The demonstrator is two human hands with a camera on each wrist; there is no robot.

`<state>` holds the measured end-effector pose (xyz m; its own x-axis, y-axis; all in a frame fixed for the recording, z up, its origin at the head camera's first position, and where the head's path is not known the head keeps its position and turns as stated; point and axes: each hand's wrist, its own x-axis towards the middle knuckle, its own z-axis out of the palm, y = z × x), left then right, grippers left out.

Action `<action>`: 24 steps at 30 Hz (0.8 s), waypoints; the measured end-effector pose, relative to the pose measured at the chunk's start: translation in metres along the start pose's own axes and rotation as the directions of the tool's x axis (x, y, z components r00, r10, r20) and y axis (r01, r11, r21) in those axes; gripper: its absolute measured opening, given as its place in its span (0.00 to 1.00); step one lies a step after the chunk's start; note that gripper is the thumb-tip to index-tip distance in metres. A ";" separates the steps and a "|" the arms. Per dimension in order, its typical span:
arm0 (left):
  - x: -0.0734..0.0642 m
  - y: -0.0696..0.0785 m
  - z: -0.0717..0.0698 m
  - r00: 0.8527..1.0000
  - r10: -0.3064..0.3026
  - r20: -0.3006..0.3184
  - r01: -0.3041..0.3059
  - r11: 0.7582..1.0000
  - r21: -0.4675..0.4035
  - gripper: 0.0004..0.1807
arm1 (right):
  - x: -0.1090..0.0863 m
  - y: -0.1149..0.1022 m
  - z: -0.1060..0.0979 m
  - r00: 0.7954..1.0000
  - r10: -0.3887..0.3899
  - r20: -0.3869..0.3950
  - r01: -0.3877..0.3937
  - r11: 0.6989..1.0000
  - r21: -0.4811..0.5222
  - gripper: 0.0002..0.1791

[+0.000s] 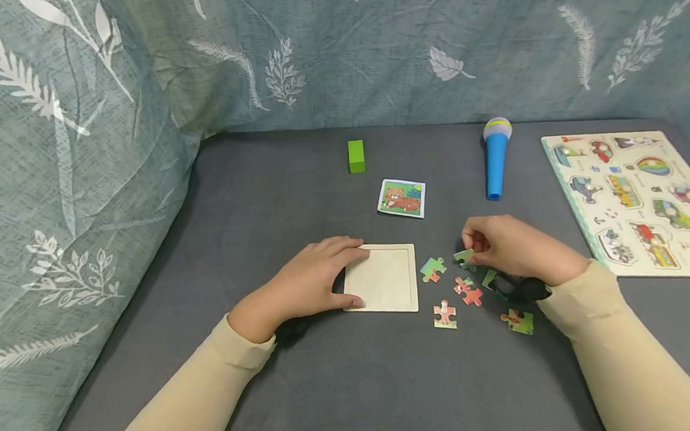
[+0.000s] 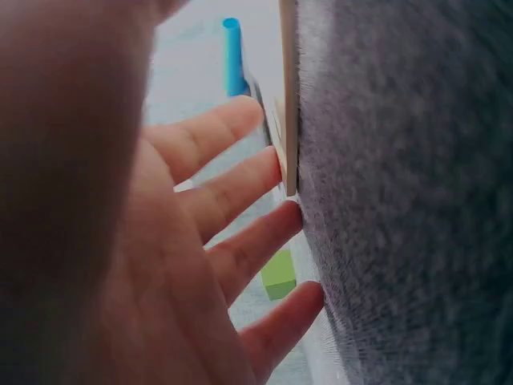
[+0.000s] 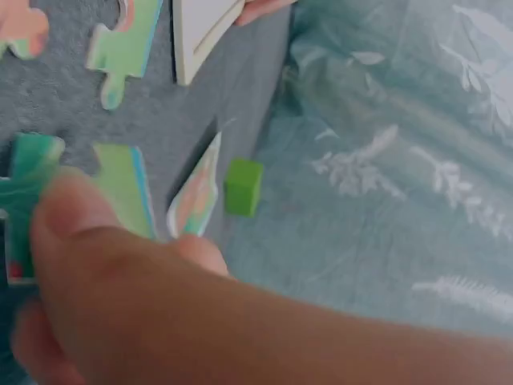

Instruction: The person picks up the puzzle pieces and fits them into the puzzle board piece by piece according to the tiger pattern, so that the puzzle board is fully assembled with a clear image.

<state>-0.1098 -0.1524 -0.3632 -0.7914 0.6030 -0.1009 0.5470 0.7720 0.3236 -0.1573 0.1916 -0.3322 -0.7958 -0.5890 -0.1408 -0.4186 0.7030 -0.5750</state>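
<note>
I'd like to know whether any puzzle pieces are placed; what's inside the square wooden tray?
Inside the square wooden tray, bare pale wood shows. The left hand covers its left corners, so whatever lies beneath those fingers cannot be seen.

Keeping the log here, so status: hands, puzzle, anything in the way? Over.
Left hand touching wooden tray, partly covering its left side. Right hand at loose puzzle pieces, grip unclear. No pieces seen in tray. Nothing else seen covering it.

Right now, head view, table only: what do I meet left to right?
Left hand → wooden tray → loose puzzle pieces → picture board. Left out, side-to-side overlap: green block, tiger card, blue microphone, right hand.
</note>
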 end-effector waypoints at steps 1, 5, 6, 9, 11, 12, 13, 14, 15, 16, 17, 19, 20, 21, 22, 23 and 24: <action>0.000 0.000 0.000 1.000 -0.004 0.004 0.004 1.000 -0.003 0.45 | 0.001 -0.005 0.001 1.000 -0.008 -0.006 0.008 1.000 0.012 0.13; -0.001 -0.001 0.000 1.000 -0.017 0.012 0.017 1.000 -0.009 0.46 | 0.013 -0.030 0.015 1.000 -0.003 -0.025 0.006 0.988 0.152 0.09; -0.001 -0.002 0.000 1.000 -0.025 0.016 0.025 1.000 -0.010 0.46 | 0.017 -0.037 0.022 1.000 -0.001 -0.018 0.005 0.982 0.191 0.08; 0.000 -0.001 0.001 0.999 -0.035 0.020 0.035 0.999 -0.009 0.46 | 0.025 -0.052 0.042 1.000 -0.003 -0.031 0.008 0.982 0.189 0.06; 0.000 0.000 0.001 0.999 -0.032 0.025 0.032 0.999 -0.014 0.46 | 0.025 -0.059 0.052 0.997 -0.021 -0.080 0.027 0.997 0.071 0.06; 0.000 0.000 0.001 0.999 -0.030 0.027 0.030 0.999 -0.015 0.46 | 0.023 -0.061 0.055 0.992 -0.039 -0.118 0.038 0.999 -0.015 0.07; 0.000 0.001 0.000 0.999 -0.023 0.026 0.024 1.000 -0.017 0.46 | 0.020 -0.063 0.056 0.987 -0.070 -0.147 0.056 0.993 -0.100 0.08; 0.000 0.001 0.000 1.000 -0.017 0.025 0.018 1.000 -0.018 0.46 | 0.017 -0.066 0.057 0.982 -0.104 -0.160 0.076 0.982 -0.175 0.08; 0.000 0.001 0.000 1.000 -0.013 0.025 0.014 1.000 -0.017 0.47 | 0.014 -0.068 0.057 0.977 -0.144 -0.156 0.103 0.964 -0.243 0.09; 0.000 0.001 0.000 1.000 -0.011 0.025 0.011 1.000 -0.016 0.47 | 0.011 -0.070 0.057 0.972 -0.184 -0.144 0.134 0.945 -0.299 0.09; -0.001 0.001 -0.001 0.999 -0.013 0.029 0.014 1.000 -0.016 0.48 | 0.009 -0.072 0.057 0.968 -0.215 -0.126 0.161 0.926 -0.343 0.10; -0.001 0.001 -0.002 0.999 -0.017 0.027 0.018 1.000 -0.024 0.51 | 0.006 -0.076 0.058 0.963 -0.252 -0.090 0.196 0.893 -0.406 0.12; -0.002 0.000 -0.002 0.999 -0.020 0.025 0.021 0.999 -0.028 0.52 | 0.005 -0.077 0.058 0.964 -0.252 -0.081 0.195 0.883 -0.427 0.13; -0.002 0.000 -0.002 1.000 -0.021 0.022 0.022 0.999 -0.033 0.54 | 0.005 -0.078 0.058 0.967 -0.243 -0.078 0.184 0.875 -0.447 0.14; -0.003 -0.001 -0.003 0.999 -0.024 0.021 0.025 0.999 -0.041 0.55 | 0.005 -0.079 0.058 0.970 -0.229 -0.077 0.169 0.871 -0.461 0.16; -0.003 -0.001 -0.003 1.000 -0.025 0.018 0.026 0.999 -0.048 0.56 | 0.005 -0.080 0.059 0.974 -0.214 -0.073 0.157 0.872 -0.465 0.17; -0.004 -0.002 -0.004 1.000 -0.027 0.014 0.028 0.998 -0.055 0.56 | 0.006 -0.080 0.059 0.977 -0.203 -0.062 0.152 0.874 -0.462 0.18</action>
<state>-0.1086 -0.1567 -0.3597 -0.8018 0.5848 -0.1228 0.5093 0.7762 0.3716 -0.1027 0.1087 -0.3344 -0.7198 -0.6936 0.0295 -0.6891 0.7087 -0.1514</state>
